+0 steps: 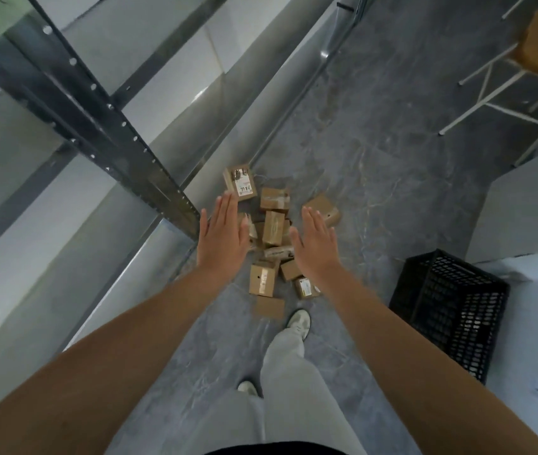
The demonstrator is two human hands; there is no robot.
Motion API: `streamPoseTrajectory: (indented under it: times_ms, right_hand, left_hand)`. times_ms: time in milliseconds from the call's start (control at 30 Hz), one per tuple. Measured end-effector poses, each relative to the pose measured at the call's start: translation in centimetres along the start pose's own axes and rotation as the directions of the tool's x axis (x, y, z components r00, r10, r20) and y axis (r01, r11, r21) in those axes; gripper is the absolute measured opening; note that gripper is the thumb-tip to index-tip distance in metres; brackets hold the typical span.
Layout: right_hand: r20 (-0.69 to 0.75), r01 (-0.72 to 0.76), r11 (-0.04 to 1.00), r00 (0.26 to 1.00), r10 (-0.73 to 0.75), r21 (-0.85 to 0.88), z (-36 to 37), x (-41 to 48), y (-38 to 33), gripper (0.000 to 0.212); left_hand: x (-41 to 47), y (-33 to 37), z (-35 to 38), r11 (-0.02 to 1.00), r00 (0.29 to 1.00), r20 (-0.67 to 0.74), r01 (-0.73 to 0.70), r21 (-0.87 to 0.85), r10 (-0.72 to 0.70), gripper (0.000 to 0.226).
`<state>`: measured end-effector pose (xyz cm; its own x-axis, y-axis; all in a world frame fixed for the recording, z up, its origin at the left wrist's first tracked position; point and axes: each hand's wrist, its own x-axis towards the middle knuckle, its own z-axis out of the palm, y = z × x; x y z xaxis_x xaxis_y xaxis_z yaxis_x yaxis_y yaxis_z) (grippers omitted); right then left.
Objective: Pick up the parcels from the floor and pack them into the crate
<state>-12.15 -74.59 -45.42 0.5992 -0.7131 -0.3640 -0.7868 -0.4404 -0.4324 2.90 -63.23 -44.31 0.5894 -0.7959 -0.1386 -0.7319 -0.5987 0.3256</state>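
Note:
Several small brown cardboard parcels (pixel 273 228) lie in a loose heap on the grey marbled floor ahead of my feet. One labelled parcel (pixel 239 182) sits at the far end of the heap, and another (pixel 262 280) lies nearest to me. My left hand (pixel 221 234) and my right hand (pixel 315 246) are stretched out flat above the heap, fingers straight, holding nothing. A black plastic lattice crate (pixel 451 310) stands on the floor to the right, its inside not visible from here.
A metal shelving upright (pixel 113 126) runs diagonally on the left, its foot close to the heap. A chair with white legs and a brown seat (pixel 523 70) stands at the far right. My legs and white shoes (pixel 299 321) are just behind the parcels.

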Motion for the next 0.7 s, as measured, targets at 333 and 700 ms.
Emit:
streamPoseTrajectory:
  times_ms: [333, 700]
  right_hand:
    - [0.138, -0.101, 0.988, 0.987, 0.084, 0.118, 9.2, 14.9, 3.3, 0.056]
    - [0.214, -0.495, 0.832, 0.866, 0.451, 0.249, 29.1, 24.3, 14.6, 0.054]
  left_hand:
    - [11.9, -3.3, 9.2, 0.991, 0.991, 0.054, 0.124, -0.049, -0.121, 0.055]
    - [19.2, -15.5, 30.1, 0.948, 0.926, 0.246, 0.312, -0.067, -0.288, 0.045]
